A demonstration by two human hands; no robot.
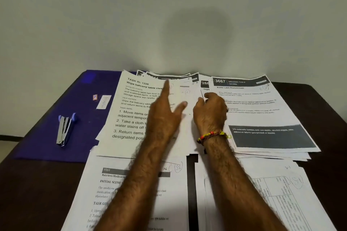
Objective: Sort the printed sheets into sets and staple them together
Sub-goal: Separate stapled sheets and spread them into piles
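Pale wall [169,15] fills the top of my view, matte and bare, with a dark table [319,99] pushed against it and a purple folder [47,118] lying flat on its left part. Spread over the table are the sheets [262,110], thin white printer paper in loose fanned piles: two piles near me, more overlapping at the far edge, some with dark header bands and pencilled marks in the corners. My left hand [165,114] is released, forefinger straight and pointing at a far sheet, thumb out to the side, gripping nothing. My right hand [210,112] rests on the middle pile with fingers curled at a sheet's edge; I cannot tell whether they actually pinch it. A beaded band [212,135] circles that wrist. The stapler [64,129], small, metal with blue plastic, sits untouched on the folder, well apart from both hands. Risk as I judge it: these piles overlap so closely that lifting one slick sheet could drag its neighbour and mix the sets, and my forearms lying across the near piles could skew them if I reach left for the stapler.
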